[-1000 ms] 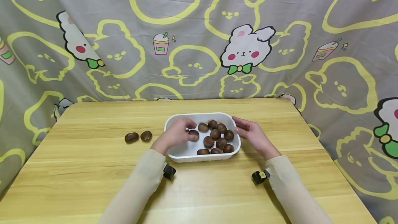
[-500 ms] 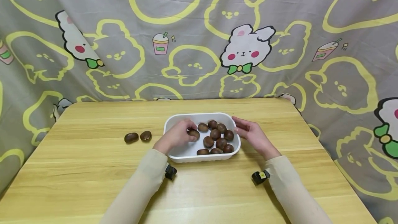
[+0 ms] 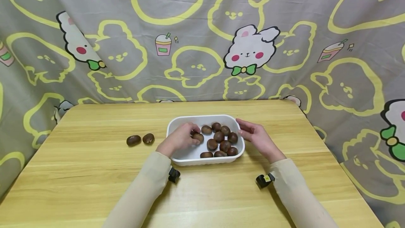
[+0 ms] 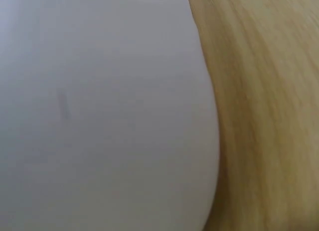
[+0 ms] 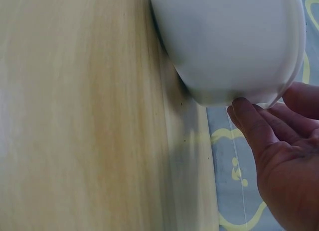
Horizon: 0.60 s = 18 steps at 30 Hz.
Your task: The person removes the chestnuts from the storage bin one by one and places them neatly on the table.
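- White tray [image 3: 190, 161] sits on table [image 3: 209, 196], w/ most nuts [image 3: 219, 137] nr tray's R edge.
- L hand [image 3: 179, 136] is in tray, thumb & finger curled round 1 nut [image 3: 199, 138], a bit L of tray's middle.
- R hand [image 3: 257, 138] has loose, fairly straight fingers, touching tray's R edge, no nut.
- 2 more nuts [image 3: 134, 140] lie past tray's L edge.
- Nut prob. light, hard, slippery; pinch its fat sides.

Left fingers [image 3: 193, 126] curled, right fingers [image 3: 246, 124] nearly straight
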Each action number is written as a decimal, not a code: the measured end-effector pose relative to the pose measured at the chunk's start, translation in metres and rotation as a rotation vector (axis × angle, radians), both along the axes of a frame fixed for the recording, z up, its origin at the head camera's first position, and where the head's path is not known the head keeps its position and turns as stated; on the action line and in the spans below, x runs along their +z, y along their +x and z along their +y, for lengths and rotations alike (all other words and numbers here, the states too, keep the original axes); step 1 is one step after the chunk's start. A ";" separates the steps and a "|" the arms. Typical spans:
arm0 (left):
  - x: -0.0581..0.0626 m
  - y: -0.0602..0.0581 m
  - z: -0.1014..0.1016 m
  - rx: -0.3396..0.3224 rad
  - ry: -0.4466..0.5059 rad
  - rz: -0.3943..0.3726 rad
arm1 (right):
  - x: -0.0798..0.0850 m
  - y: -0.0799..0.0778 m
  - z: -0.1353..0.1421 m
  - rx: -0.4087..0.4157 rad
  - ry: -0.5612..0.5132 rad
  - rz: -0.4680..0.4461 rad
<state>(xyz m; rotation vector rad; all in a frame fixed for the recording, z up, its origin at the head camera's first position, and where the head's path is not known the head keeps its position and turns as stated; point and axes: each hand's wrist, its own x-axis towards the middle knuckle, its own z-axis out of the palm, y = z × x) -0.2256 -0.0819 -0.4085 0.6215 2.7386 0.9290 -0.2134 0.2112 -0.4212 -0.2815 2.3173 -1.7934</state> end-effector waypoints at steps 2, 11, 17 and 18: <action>0.000 0.000 0.000 0.001 0.000 -0.003 | 0.000 0.000 0.000 -0.001 -0.001 0.000; 0.002 0.001 -0.001 0.002 0.024 -0.027 | 0.001 0.001 0.000 -0.002 -0.002 -0.013; 0.010 -0.002 -0.009 -0.026 0.108 0.008 | 0.001 0.000 0.000 -0.006 0.001 -0.021; 0.011 -0.002 -0.011 -0.028 0.124 0.012 | 0.001 0.000 0.000 -0.006 0.001 -0.021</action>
